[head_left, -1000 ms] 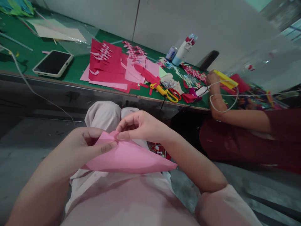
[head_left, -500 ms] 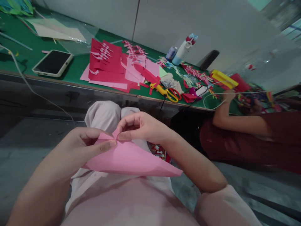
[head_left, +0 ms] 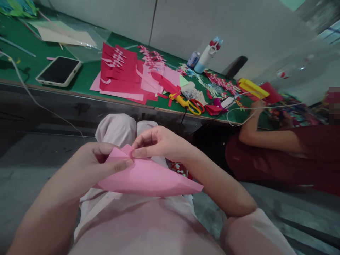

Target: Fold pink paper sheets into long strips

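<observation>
A green table (head_left: 86,76) runs across the far side, with a red sheet (head_left: 120,85) lying on it ahead of the hands. On the near side, clear of the table, the pink paper (head_left: 156,179) is held up, its long axis left to right, narrow tip pointing right. Most of it spreads from the fingertips toward the body. The left hand (head_left: 92,163) grips its left part, thumb across the face, other fingers hidden behind; the right hand (head_left: 159,143) pinches the top edge beside a small flap (head_left: 127,148), between both hands but nearer the right.
</observation>
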Available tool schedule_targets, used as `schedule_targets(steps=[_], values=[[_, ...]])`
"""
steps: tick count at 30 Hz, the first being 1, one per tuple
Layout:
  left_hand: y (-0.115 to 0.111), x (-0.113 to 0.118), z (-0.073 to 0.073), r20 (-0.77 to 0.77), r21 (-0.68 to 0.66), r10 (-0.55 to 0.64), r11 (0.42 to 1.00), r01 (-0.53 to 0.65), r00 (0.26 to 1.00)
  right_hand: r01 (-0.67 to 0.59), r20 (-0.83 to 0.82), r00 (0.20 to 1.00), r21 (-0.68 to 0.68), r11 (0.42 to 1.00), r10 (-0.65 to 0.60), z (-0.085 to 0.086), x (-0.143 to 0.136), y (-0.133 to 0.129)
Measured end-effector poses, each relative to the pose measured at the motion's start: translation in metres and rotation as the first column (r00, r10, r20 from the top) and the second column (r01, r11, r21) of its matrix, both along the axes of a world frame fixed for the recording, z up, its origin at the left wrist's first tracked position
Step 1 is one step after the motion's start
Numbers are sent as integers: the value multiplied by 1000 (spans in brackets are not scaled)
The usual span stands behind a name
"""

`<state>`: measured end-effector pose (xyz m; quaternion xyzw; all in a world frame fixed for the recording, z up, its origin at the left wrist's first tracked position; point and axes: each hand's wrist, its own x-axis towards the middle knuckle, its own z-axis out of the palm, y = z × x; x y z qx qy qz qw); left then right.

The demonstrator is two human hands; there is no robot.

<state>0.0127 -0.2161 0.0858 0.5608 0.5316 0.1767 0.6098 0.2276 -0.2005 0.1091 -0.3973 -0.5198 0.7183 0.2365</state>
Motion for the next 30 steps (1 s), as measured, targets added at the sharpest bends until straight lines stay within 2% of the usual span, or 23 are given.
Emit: schedule_targets(steps=[3, 6, 16, 25, 30], values=[[0, 1, 0, 66, -46, 26, 999, -23, 997, -2, -6, 1000, 2, 1000, 2, 0, 0, -1], [-1, 0, 0, 101, -29, 38, 999, -35, 994, -11, -27, 1000, 6, 1000, 11, 1, 0, -1], [-2, -6, -2, 82, -38, 25, 999, -22, 996, -40, -96, 995, 15, 999, 41, 0, 1, -3], [-2, -2, 5, 37, -76, 89, 993, -86, 995, -43, 0, 999, -19, 999, 43, 6, 4, -2], [2, -3, 2, 54, -52, 41, 998, -38, 998, -17, 16, 1000, -14, 1000, 17, 4, 3, -2]])
